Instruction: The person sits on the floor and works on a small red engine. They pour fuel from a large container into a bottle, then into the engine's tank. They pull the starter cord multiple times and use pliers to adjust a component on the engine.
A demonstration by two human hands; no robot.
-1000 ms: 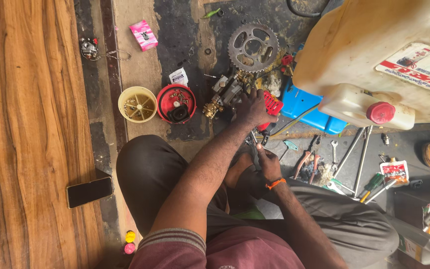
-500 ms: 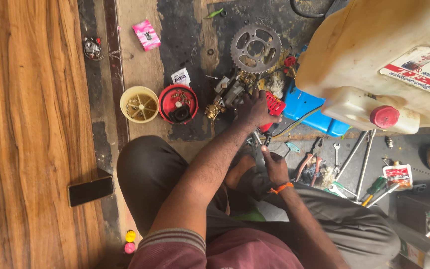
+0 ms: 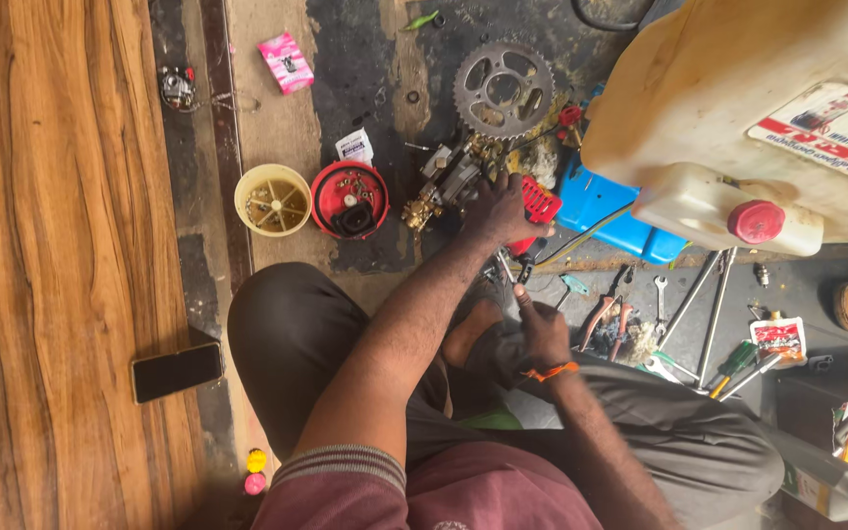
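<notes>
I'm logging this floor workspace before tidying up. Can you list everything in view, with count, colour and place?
sprocket: one, grey, top centre on floor
metal part: one, grey and brass, under left hand
red cap: one, holds small parts, beside yellow cup
phone: one, black, on wooden boards
pink packet: one, top
jerrycan: one, cream, red lid, top right
blue tray: one, below jerrycan
spanners and pliers: several, right floor
left hand: on metal part
right hand: grips small dark tool

The right hand (image 3: 542,332) has drawn back a little from the left hand (image 3: 496,208), which remains on the metal assembly (image 3: 449,177).
</notes>
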